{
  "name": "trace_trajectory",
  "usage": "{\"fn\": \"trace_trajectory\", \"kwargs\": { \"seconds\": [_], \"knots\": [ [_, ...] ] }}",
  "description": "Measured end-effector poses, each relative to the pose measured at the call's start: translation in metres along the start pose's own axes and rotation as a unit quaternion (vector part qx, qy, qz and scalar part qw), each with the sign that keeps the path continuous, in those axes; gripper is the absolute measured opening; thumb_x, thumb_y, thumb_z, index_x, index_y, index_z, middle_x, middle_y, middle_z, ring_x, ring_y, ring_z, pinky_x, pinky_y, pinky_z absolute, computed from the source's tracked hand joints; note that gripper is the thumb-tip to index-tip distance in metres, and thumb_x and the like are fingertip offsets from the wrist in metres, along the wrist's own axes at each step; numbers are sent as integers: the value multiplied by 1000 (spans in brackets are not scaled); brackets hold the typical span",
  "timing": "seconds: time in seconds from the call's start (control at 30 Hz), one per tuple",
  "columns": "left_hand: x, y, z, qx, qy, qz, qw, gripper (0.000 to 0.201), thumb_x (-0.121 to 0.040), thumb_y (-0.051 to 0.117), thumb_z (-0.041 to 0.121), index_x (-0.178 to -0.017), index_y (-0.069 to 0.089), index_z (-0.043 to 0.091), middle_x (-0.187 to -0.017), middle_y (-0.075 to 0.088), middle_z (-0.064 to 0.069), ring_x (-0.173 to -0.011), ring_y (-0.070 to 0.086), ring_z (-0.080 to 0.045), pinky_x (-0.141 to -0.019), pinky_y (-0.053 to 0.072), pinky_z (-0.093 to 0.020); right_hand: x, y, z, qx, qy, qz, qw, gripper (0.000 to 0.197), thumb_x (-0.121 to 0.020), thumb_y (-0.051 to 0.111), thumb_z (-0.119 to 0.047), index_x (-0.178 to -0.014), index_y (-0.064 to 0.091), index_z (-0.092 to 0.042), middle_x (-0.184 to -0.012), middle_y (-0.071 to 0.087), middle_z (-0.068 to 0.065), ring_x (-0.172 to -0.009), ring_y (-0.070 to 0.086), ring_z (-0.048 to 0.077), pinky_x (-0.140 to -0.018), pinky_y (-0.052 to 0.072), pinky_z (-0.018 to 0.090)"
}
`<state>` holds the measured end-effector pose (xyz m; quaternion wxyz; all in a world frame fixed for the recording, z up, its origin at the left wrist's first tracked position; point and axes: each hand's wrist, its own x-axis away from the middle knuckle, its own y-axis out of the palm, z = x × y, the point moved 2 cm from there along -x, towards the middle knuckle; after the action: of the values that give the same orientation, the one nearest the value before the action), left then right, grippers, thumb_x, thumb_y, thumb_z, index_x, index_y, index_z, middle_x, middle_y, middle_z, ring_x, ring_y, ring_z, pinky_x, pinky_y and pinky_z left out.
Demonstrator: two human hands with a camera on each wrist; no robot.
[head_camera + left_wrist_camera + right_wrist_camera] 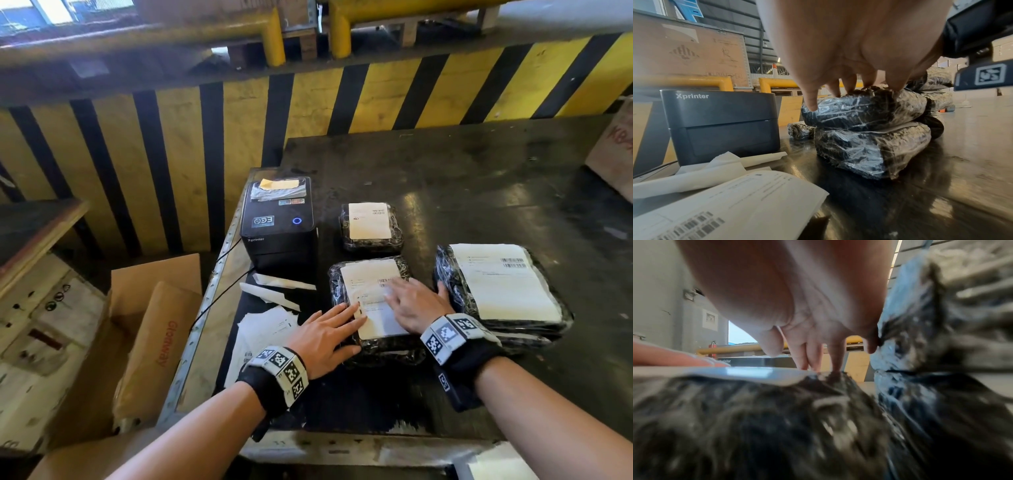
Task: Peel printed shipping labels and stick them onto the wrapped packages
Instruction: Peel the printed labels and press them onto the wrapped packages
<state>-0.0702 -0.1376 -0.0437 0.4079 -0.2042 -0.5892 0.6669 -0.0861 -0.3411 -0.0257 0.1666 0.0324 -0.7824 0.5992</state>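
A dark worktable [462, 178] carries everything. Its biggest load is a stack of black wrapped packages [455, 291], labelled on top, lying well right of the black label printer [277, 226]. Just right of the printer's front sits the middle package [342, 291], stacked on another; behind it lies a smaller labelled one [371, 240]. On the middle package a white shipping label [373, 301] lies flat. The left hand [325, 337] and right hand [416, 305] both press it, fingers straight and spread. Peeled backing strips [270, 291] lie before the printer.
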Motion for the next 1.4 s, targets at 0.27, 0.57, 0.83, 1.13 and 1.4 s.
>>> {"fn": "trace_trajectory", "kwargs": {
  "seconds": [0.27,0.57,0.83,1.13,1.4],
  "knots": [
    [2,8,1,-57,-4,-19,998,75,-95,35,58,-151,-4,27,-160,-9,5,-146,-11,-11,-121,2,-40,11,9,-41,4,-103,-22,994,50,-99,17,-45,-145,26,-27,-157,15,-11,-145,12,11,-114,-3,57],
    [4,7,0,-38,6,-28,999,77,-94,40,55,-150,-7,31,-159,-9,9,-147,-8,-11,-121,2,-42,-9,-9,-23,5,-41,3,999,45,-98,22,-40,-132,43,-20,-145,39,-8,-135,35,15,-112,6,63],
    [3,5,-5,-38,32,-31,998,79,-94,43,53,-151,-5,28,-160,-8,8,-147,-5,-12,-119,5,-45,13,4,-43,57,-31,6,998,48,-98,19,-45,-140,34,-26,-153,27,-10,-142,23,15,-112,-2,62],
    [3,5,-5,-32,48,-31,998,82,-92,47,52,-152,0,21,-161,-3,2,-148,-1,-17,-119,10,-50,8,-1,-69,14,4,11,1000,38,-98,25,-39,-125,46,-24,-139,44,-9,-132,37,18,-110,6,64],
    [3,2,-6,-32,58,-37,997,85,-92,49,51,-152,-4,25,-161,-6,5,-148,-1,-15,-119,8,-50,3,-6,-63,67,79,-15,994,44,-95,24,-41,-124,51,-22,-136,49,-6,-131,39,20,-111,-3,62]
  ]
}}
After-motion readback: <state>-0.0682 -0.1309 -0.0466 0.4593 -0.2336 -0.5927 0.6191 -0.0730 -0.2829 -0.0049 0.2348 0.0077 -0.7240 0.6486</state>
